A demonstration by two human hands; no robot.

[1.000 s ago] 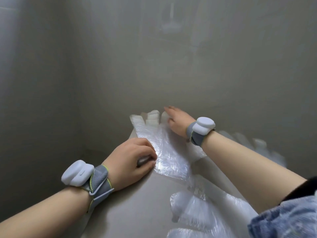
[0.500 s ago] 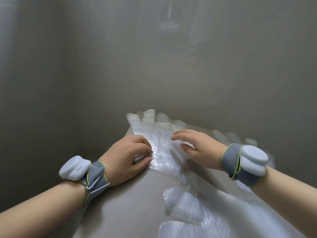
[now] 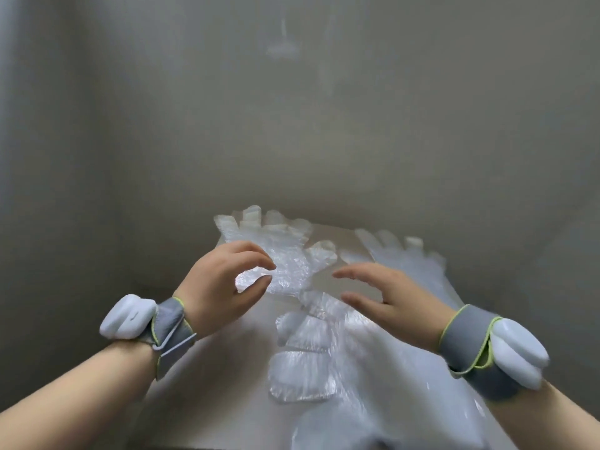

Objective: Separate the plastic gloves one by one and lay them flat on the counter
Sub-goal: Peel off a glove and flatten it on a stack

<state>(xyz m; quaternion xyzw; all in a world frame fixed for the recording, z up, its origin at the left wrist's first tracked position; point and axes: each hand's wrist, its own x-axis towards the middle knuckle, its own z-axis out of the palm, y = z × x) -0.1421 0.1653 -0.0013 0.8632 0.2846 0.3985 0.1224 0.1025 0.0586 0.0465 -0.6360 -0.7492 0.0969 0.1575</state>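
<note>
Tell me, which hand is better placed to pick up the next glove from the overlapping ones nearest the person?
Probably the right hand: it hangs open over the overlapping plastic gloves, fingers free. The left hand hovers over the far flat glove, further from them.

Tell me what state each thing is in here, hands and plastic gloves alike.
Left hand: fingers loosely curled, gripping nothing.
Right hand: fingers straight, holding nothing.
Far left glove: spread flat on the counter, fingers toward the wall.
Far right glove: spread flat as well.
Near gloves: crinkled, overlapping one another.
</note>
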